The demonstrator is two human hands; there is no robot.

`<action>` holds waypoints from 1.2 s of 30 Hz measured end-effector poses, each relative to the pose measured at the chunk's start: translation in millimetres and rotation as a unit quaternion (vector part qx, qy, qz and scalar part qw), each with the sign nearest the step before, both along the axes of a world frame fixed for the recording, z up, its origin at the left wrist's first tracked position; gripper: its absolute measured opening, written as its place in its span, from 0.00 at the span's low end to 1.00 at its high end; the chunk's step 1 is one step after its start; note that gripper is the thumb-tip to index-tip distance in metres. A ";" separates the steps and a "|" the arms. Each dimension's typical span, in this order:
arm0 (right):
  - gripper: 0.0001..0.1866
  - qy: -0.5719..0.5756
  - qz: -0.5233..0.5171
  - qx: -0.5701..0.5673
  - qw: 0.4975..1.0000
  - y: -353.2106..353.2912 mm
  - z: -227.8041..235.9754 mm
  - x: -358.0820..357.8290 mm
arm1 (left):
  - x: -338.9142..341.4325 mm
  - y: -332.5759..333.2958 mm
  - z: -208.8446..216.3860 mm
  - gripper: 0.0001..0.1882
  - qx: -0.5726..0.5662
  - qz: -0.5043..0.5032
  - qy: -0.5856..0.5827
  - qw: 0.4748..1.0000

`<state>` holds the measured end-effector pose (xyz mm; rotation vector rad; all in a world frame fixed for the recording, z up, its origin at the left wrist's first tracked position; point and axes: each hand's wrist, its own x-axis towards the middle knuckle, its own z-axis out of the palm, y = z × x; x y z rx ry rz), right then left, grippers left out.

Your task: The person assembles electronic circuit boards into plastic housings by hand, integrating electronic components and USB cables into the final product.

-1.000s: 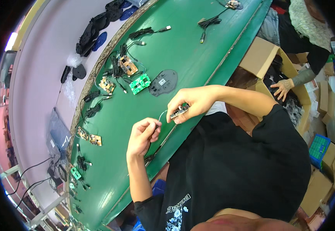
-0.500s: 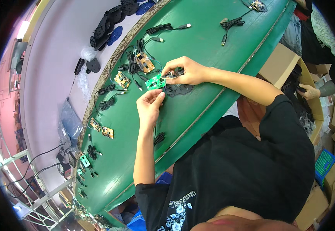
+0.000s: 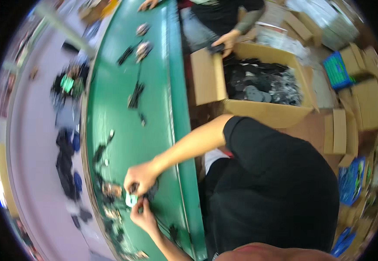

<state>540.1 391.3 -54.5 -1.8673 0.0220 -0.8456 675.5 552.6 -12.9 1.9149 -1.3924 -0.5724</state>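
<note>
A small bright green circuit board [image 3: 131, 200] is between my two hands over the green work surface. My left hand [image 3: 144, 219] pinches at the near edge of the board with thumb and forefinger. Curled over the far side of the board, my right hand [image 3: 141, 177] grips a small dark object [image 3: 133, 188] whose kind is too blurred to tell. A flat black part [image 3: 152, 191] lies under and beside the right hand. Motion blur smears the fine details and any wire at the fingertips.
Brown circuit boards [image 3: 111, 190] and bundled black cables [image 3: 98, 154] lie along the left side of the green table [image 3: 154, 126]. Another cable bundle [image 3: 135, 95] lies farther up. At the right stands an open carton [image 3: 267, 108] of black parts; a co-worker's hand [image 3: 227, 42] is above it.
The view has swung right, bringing the carton and co-worker more into sight. Both my hands stay together at the green board.
</note>
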 end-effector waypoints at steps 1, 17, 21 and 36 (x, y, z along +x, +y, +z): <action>0.10 0.001 -0.010 -0.002 1.000 -1.5 1.3 -3.1 | 0.9 -2.7 -5.6 0.08 -0.003 0.003 0.029 1.000; 0.08 0.005 0.030 -0.011 0.999 -3.1 12.8 -36.2 | -49.3 2.1 27.2 0.08 -0.037 -0.081 -0.151 0.984; 0.10 0.029 0.038 0.016 0.999 2.2 28.9 -70.4 | -75.4 9.3 36.0 0.08 -0.035 -0.087 -0.123 0.988; 0.09 0.116 0.058 0.035 0.991 12.1 64.4 -98.0 | -104.8 33.7 52.3 0.08 -0.046 -0.121 -0.200 0.971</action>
